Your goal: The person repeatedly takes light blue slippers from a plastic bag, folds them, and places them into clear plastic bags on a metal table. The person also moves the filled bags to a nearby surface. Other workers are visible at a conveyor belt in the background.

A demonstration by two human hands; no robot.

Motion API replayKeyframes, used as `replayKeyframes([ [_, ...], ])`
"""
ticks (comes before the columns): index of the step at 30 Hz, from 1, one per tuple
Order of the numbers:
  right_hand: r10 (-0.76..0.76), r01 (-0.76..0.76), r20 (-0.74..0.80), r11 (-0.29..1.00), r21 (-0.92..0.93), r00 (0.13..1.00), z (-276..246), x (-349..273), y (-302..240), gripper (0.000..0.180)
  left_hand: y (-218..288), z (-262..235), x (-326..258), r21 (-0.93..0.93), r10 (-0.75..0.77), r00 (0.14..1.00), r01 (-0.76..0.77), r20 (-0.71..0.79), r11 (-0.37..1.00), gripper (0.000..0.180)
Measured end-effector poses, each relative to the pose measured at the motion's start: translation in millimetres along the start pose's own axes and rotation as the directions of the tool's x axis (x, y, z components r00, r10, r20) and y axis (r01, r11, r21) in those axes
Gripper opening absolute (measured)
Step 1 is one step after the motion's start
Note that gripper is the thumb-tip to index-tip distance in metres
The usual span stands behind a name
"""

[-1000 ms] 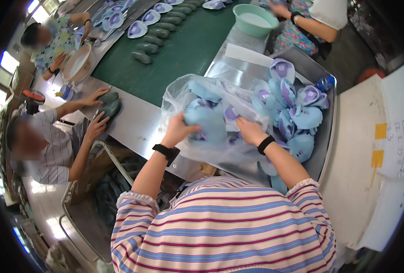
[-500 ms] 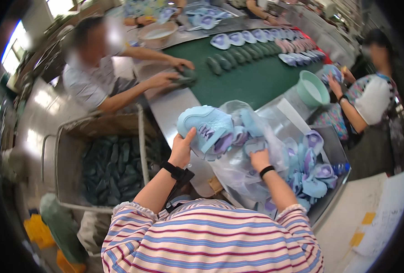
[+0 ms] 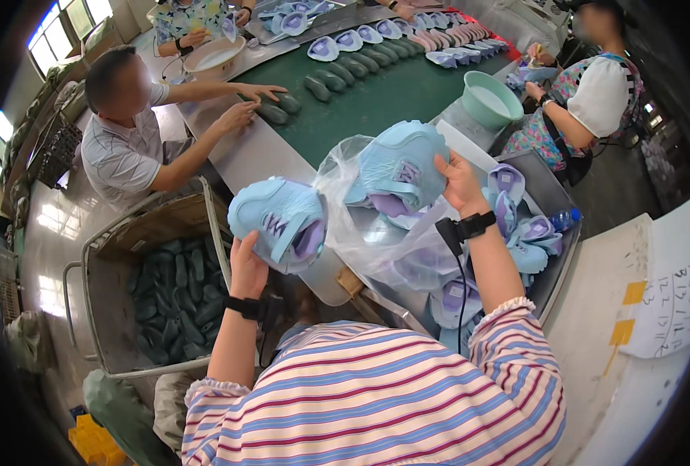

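Note:
My left hand (image 3: pixel 248 268) grips a light blue sneaker (image 3: pixel 277 220) with purple laces and purple lining, its opening tilted toward me. A second blue sneaker (image 3: pixel 398 169) of the same look is in my right hand (image 3: pixel 463 182), raised above a clear plastic bag (image 3: pixel 345 186). The thumb and fingers of the right hand close on the shoe's right end. The two sneakers are apart. Beneath them the crumpled bag lies over the metal tray, partly covering more blue and purple shoe pieces (image 3: pixel 454 299).
A grey tray (image 3: pixel 566 256) at right holds blue-purple uppers and a bottle (image 3: pixel 565 218). On the green conveyor (image 3: pixel 360 124) stand rows of shoe lasts (image 3: pixel 331 81) and uppers. A bin of dark lasts (image 3: pixel 178 295) is at left. Co-workers sit left and right; a green basin (image 3: pixel 491 99) stands near the right one.
My right hand has come up from the bag and now holds a second sneaker. The left hand has moved left with its sneaker. The view has shifted; the left co-worker's hands have parted from the lasts somewhat.

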State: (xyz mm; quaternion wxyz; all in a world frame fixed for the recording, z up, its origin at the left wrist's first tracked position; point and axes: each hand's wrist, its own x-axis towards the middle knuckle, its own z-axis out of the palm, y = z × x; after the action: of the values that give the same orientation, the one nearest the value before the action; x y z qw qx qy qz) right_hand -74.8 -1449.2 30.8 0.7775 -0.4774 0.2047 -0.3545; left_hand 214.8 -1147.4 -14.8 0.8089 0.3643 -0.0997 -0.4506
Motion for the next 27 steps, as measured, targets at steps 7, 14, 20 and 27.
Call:
replayKeyframes([
  [7,0.137,-0.167,0.273,0.982,0.090,0.952,6,-51,-16,0.052,-15,23,42,0.144,-0.044,0.983,0.018,0.177,0.989,0.042],
  [14,-0.131,0.263,0.243,0.704,-0.660,0.961,60,-52,31,0.037,-54,103,65,0.554,-0.097,0.920,-0.142,0.381,0.820,0.030],
  [20,-0.173,0.106,-0.084,0.850,-0.516,0.981,54,-79,9,0.036,-75,127,94,0.455,-0.230,0.855,-0.007,0.464,0.890,0.040],
  [27,-0.156,0.164,-0.051,0.923,0.349,0.986,-13,-114,13,0.052,-99,151,117,0.516,-0.403,0.742,0.091,0.535,0.852,0.043],
])
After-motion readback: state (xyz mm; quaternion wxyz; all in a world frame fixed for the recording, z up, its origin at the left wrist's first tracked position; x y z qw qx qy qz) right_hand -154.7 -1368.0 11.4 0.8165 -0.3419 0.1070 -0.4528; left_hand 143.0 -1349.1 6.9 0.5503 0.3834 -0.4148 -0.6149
